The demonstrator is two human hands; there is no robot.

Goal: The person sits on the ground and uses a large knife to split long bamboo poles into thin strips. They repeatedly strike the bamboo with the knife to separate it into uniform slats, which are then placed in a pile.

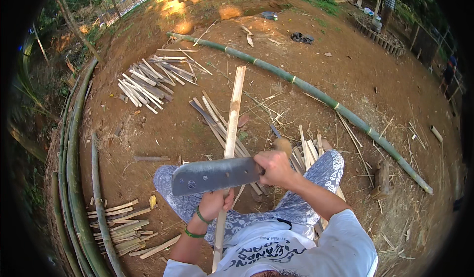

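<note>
My right hand [276,168] is closed round the handle end of a broad, dark-bladed cleaver [215,175]. Its blade reaches leftward across a long split bamboo strip [234,109], just above my left hand. Fingers wrapped round the strip, my left hand [216,204] grips it below the blade. The strip runs from my lap up and away, its pale inner side showing. Whether the blade touches the strip I cannot tell. A rounded wooden end [283,146] shows just beyond my right hand; I cannot tell whether it belongs to the cleaver.
Split strips lie beyond my knees, in a far-left pile [148,79], a near-left pile [123,232] and a bundle [310,151] by my right knee. One long green bamboo pole [316,93] crosses the dirt ahead; several poles [76,178] lie along the left. A wood block [381,178] stands right.
</note>
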